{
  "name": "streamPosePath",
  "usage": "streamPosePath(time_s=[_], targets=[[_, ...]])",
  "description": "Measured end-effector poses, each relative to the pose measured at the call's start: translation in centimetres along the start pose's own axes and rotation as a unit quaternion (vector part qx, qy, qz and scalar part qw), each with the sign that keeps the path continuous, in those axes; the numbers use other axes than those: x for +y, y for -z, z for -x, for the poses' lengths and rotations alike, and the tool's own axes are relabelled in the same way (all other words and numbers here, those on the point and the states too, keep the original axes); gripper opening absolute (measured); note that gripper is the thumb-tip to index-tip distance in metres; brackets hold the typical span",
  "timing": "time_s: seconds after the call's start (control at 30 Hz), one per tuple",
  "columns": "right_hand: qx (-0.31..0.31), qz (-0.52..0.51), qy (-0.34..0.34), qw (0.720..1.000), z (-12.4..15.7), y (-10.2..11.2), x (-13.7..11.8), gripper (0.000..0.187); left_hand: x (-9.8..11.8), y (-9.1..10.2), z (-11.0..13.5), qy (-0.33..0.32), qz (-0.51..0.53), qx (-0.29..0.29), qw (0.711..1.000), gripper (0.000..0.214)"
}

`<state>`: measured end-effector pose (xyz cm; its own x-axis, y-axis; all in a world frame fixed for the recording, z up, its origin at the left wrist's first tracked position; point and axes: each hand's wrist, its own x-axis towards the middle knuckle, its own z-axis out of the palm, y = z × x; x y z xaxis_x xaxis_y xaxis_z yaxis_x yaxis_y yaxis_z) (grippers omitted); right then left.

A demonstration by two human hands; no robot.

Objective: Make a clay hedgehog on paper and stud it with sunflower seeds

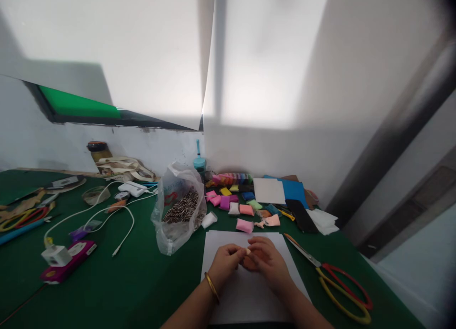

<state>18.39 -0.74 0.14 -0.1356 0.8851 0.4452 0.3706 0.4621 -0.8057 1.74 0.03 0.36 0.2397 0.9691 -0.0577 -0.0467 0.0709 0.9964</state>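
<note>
My left hand [225,262], with a gold bangle on the wrist, and my right hand [266,258] meet over a white sheet of paper [249,296] on the green table. Both hands pinch a small pale lump of clay [247,251] between their fingertips. Just beyond the sheet lie several small coloured clay packets [244,225], pink, yellow, blue, green and white.
A clear plastic bag of striped sunflower seeds [180,210] stands left of the paper. Scissors with red and yellow handles [338,284] lie to the right. White cables, a charger [56,255] and a magenta box [67,267] sit at left. Blue, white and black sheets [285,191] lie behind.
</note>
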Motion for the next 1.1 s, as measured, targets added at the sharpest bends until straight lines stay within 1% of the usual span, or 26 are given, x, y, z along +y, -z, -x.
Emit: streamPosePath(time_s=[0.17, 0.3, 0.4, 0.5, 0.6, 0.7, 0.87, 0.97, 1.1], targets=[[0.007, 0.022, 0.025, 0.999, 0.02, -0.11, 0.05, 0.02, -0.46, 0.06, -0.18, 0.008, 0.005, -0.001, 1.0, 0.041], [0.033, 0.055, 0.017, 0.998, -0.03, 0.04, -0.49, 0.019, -0.57, -0.06, -0.18, 0.018, 0.025, -0.003, 1.0, 0.045], [0.043, 0.074, 0.023, 0.996, 0.03, 0.14, -0.57, 0.017, -0.41, -0.1, -0.13, 0.023, 0.023, -0.001, 0.999, 0.045], [0.038, 0.078, 0.049, 0.995, 0.13, 0.17, -0.16, 0.017, -0.22, -0.03, -0.12, 0.017, 0.009, 0.003, 1.0, 0.044], [0.024, 0.078, 0.075, 0.994, 0.2, 0.15, 0.24, 0.021, -0.17, 0.08, -0.12, 0.005, -0.007, 0.005, 1.0, 0.044], [0.014, 0.084, 0.086, 0.993, 0.19, 0.12, 0.18, 0.02, -0.21, 0.08, -0.11, -0.004, -0.016, 0.005, 1.0, 0.044], [0.031, 0.096, 0.091, 0.991, 0.13, 0.03, -0.37, 0.016, -0.01, -0.15, 0.0, -0.008, -0.015, 0.0, 1.0, 0.041], [0.042, 0.096, 0.082, 0.991, 0.14, -0.01, -0.53, 0.016, 0.11, -0.23, 0.09, -0.008, -0.016, 0.001, 1.0, 0.041], [0.035, 0.092, 0.067, 0.993, 0.17, 0.04, -0.65, 0.016, -0.1, -0.12, 0.04, -0.011, -0.017, 0.004, 1.0, 0.044]])
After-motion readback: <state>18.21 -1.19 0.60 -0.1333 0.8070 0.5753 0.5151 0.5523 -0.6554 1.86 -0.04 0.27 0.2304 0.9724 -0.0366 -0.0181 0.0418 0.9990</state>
